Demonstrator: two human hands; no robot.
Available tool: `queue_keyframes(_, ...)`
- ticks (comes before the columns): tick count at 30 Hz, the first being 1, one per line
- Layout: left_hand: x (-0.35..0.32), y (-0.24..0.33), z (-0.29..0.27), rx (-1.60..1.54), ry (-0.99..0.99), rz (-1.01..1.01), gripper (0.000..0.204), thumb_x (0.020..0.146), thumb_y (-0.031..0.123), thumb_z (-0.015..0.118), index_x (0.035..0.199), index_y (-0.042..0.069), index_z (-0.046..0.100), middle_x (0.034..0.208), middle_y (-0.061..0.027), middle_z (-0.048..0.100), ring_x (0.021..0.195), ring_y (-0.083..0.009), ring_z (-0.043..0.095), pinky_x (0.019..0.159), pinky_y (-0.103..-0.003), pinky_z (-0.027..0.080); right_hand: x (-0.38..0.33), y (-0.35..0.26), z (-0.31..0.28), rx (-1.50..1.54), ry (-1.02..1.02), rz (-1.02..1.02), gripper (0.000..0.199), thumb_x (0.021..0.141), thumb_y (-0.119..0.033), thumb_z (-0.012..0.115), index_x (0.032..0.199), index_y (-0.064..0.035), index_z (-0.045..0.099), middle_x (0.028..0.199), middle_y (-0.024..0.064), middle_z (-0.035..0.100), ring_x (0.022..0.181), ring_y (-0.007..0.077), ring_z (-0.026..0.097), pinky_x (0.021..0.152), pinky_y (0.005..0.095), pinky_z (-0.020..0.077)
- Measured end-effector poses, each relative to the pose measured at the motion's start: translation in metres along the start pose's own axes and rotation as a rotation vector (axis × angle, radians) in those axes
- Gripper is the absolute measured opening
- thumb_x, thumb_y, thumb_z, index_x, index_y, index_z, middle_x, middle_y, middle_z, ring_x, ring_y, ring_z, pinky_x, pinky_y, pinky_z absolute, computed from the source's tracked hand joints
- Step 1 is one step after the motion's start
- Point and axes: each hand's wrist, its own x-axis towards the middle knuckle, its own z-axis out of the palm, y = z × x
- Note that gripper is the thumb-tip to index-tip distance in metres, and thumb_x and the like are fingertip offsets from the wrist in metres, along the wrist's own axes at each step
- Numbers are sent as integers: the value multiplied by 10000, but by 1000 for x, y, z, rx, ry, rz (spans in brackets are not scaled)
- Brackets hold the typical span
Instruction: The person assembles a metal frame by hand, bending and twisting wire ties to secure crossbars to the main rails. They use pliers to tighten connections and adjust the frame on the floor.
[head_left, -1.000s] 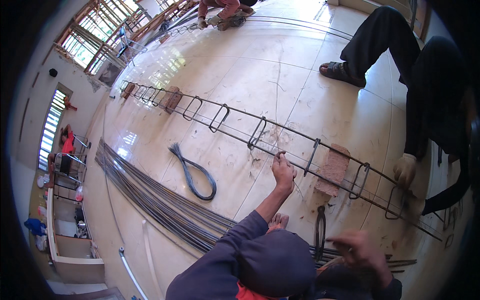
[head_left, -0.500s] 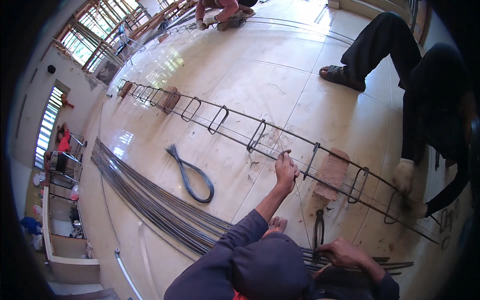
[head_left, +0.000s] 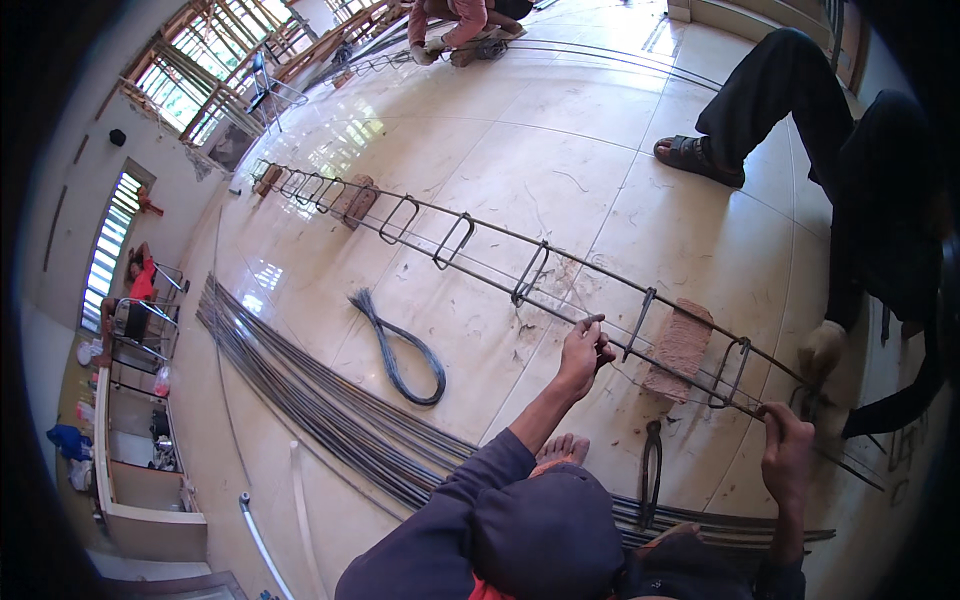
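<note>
A long rebar frame [head_left: 480,265] with rectangular stirrups [head_left: 530,272] runs diagonally across the tiled floor. My left hand [head_left: 582,358] is closed at its near rod, between two stirrups, with a thin tie wire [head_left: 640,382] at its fingers. That wire stretches toward my right hand [head_left: 787,440], whose fingers are pinched beside the near rod, further right. The wire's end inside the right fingers is too small to see clearly. Black pincers [head_left: 651,470] rest between my hands and body, across loose rods [head_left: 330,400].
Bricks [head_left: 682,345] prop the frame up. A looped bundle of tie wire [head_left: 398,355] lies left of it. A co-worker's gloved hand [head_left: 822,348] is at the frame's right end; another person [head_left: 465,25] crouches at the back. A white pipe [head_left: 262,540] lies lower left.
My right hand has risen from beside the pincers to the near rod at right, and the wire now runs sideways. My left hand stays at the rod, fingers more curled. The view has shifted slightly.
</note>
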Motion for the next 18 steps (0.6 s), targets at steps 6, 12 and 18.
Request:
queue_keyframes(6, -17, -21, 14, 153, -94, 16, 570, 918, 122, 516, 1377, 75, 180, 885, -100, 537, 739, -179, 613, 699, -315, 533, -10, 9, -6, 584, 297, 161, 174, 953, -145, 427, 966, -35, 561, 626, -33, 422, 522, 77, 348, 475, 253, 302)
queue_keyframes(12, -37, -29, 32, 385, -313, 215, 598, 849, 67, 595, 1354, 54, 274, 1017, -138, 551, 904, -191, 591, 809, -317, 495, 13, 7, 2, 1220, 645, 65, 242, 988, -210, 368, 1072, -36, 513, 949, 98, 539, 850, 157, 527, 800, 271, 429)
queue_keyframes(18, -62, -18, 47, 972, -412, 755, 254, 871, 251, 593, 1001, 33, 580, 930, -157, 537, 884, -286, 548, 763, -355, 455, 18, -1, -20, 1643, 608, 44, 343, 999, -241, 284, 1159, 6, 461, 1314, 180, 453, 1243, 272, 426, 1092, 400, 319)
